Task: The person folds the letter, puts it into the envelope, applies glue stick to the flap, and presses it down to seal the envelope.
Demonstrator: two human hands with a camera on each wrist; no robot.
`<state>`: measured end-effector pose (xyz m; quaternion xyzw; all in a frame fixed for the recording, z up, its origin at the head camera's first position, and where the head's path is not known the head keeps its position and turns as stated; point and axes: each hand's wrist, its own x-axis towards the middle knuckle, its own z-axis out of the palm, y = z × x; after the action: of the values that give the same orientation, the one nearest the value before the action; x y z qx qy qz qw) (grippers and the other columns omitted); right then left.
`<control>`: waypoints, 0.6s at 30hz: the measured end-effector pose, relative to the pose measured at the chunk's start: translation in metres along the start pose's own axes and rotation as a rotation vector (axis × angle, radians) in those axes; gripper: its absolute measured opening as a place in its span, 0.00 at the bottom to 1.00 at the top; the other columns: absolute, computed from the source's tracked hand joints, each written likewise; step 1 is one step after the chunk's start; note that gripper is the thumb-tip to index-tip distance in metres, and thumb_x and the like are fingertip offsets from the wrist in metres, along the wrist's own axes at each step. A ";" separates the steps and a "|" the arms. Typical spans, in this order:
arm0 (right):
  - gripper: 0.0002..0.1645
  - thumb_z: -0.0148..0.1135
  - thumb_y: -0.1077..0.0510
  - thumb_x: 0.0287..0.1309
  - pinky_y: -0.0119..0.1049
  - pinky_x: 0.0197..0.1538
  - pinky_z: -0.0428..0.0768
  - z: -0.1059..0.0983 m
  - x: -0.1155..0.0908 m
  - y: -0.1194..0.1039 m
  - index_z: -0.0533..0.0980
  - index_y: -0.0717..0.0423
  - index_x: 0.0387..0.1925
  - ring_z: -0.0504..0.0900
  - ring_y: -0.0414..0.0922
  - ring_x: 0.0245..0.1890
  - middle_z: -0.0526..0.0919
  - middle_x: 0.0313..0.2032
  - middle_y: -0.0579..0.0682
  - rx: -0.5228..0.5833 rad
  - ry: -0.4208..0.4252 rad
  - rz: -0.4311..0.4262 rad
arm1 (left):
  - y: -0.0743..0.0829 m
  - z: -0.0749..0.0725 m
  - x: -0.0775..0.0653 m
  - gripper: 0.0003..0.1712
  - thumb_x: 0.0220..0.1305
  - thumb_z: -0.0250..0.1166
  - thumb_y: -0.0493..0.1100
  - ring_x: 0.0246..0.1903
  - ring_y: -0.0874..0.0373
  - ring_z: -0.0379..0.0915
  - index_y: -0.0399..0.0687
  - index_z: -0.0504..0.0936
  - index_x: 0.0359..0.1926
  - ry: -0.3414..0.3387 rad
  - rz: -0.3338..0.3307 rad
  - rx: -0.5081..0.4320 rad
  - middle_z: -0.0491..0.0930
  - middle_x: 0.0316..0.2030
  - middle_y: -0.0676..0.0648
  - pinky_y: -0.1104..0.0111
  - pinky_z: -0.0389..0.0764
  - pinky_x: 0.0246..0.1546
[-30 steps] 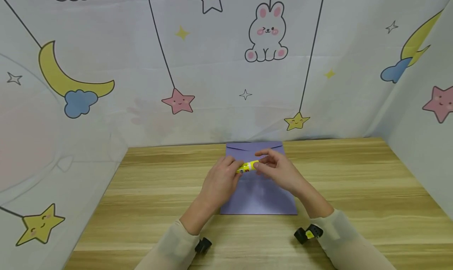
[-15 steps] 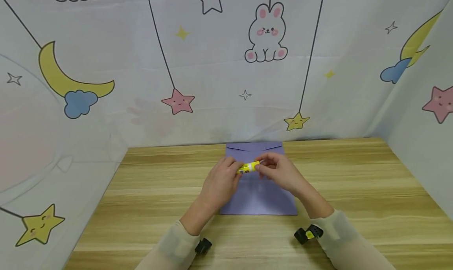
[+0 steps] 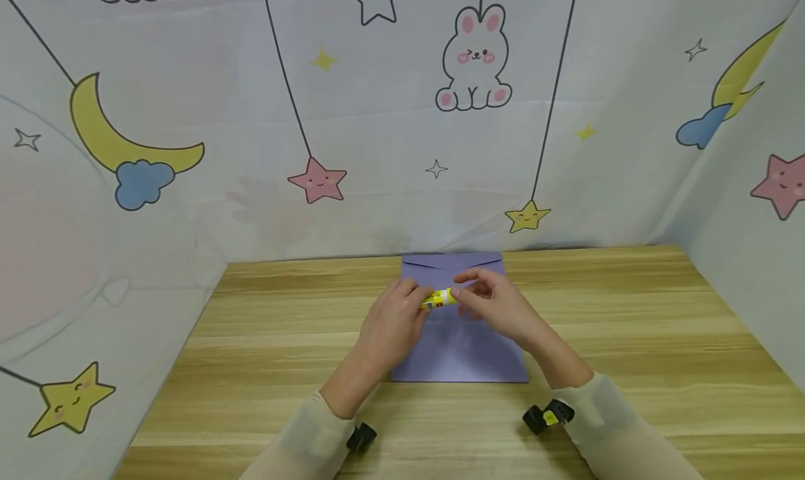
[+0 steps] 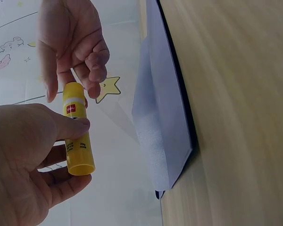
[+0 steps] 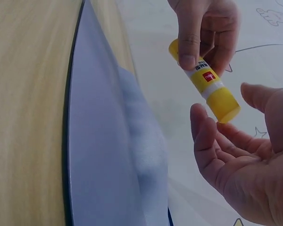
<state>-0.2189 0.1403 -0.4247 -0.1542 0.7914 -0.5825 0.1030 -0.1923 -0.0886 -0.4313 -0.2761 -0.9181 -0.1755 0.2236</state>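
The left hand [image 3: 393,321] pinches a yellow glue stick [image 3: 440,298] between thumb and fingers, holding it sideways over a purple envelope [image 3: 462,354]. In the left wrist view the thumb lies across the body of the glue stick [image 4: 80,157], its cap pointing at the other hand. The right hand [image 3: 503,307] hovers at the cap end. Seen from the right wrist, the right hand [image 5: 250,165] has its thumb spread away from the yellow cap [image 5: 223,104], with its fingertips just below the cap's end. The cap sits on the tube.
The envelope lies on a wood-grain table [image 3: 283,326], its flap side toward the back edge. A white cloth [image 3: 390,117] printed with moons, stars and a bunny hangs behind and at both sides. Small black cameras are worn at both wrists.
Half a second ago the right fingers were closer around the cap; now they have spread off it. The left hand and glue stick have stayed nearly in place.
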 end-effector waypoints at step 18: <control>0.15 0.69 0.61 0.71 0.50 0.48 0.87 -0.002 0.000 0.000 0.80 0.61 0.56 0.86 0.62 0.46 0.85 0.46 0.60 0.007 -0.008 -0.034 | 0.000 0.000 -0.001 0.16 0.63 0.78 0.36 0.39 0.53 0.74 0.41 0.88 0.51 -0.019 -0.010 -0.016 0.81 0.42 0.49 0.64 0.82 0.40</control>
<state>-0.2195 0.1418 -0.4246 -0.1700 0.7863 -0.5861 0.0968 -0.1913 -0.0889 -0.4324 -0.2751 -0.9201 -0.1815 0.2118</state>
